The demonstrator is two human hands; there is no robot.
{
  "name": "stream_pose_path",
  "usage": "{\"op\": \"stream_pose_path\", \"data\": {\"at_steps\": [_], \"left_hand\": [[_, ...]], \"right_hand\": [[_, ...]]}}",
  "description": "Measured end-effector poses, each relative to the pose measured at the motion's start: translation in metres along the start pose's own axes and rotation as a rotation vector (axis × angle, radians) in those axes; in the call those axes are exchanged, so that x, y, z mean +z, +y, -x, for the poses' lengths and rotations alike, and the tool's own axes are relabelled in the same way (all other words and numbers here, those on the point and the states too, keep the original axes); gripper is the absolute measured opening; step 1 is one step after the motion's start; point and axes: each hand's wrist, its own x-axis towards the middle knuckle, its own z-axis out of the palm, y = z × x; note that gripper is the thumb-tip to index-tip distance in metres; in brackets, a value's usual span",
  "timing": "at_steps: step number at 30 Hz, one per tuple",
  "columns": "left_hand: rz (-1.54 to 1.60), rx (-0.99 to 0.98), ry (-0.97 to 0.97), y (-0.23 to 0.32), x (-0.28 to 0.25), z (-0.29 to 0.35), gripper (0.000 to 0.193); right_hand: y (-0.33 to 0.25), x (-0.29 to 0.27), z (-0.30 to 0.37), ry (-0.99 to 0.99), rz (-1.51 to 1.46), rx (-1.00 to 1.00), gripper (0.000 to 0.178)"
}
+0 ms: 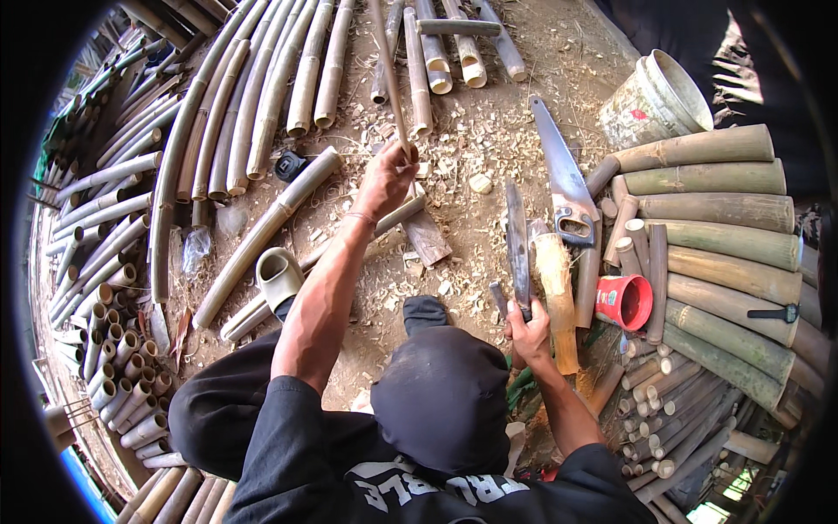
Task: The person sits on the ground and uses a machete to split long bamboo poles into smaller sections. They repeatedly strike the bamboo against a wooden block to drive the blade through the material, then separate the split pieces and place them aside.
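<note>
Your left hand clasped around the stick, right hand wrapped on the knife: steady the stick, keeping the knife angled away from your left hand.

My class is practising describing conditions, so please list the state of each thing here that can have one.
Left hand: closed around the thin stick.
Thin stick: held, one end near the hand.
Right hand: closed around the long blade's lower end.
Long blade: held, bare.
Handsaw: lying unheld.
Pale bucket: uncovered, stained.
Red tub: uncovered.
Wood chips: scattered.
</note>
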Motion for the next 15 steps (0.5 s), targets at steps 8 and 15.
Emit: {"op": "stream_pose_path", "data": {"at_steps": [8, 15], "left_hand": [[0.027, 0.071, 0.010, -0.003, 0.019, 0.005, 0.011], [-0.030, 0.088, -0.040, -0.008, 0.024, 0.006, 0.009]], "right_hand": [[-0.017, -0.015, 0.005, -0.016, -0.133, 0.079, 0.021], [-0.101, -0.046, 0.007, -0.027, -0.022, -0.242, 0.061]]}}
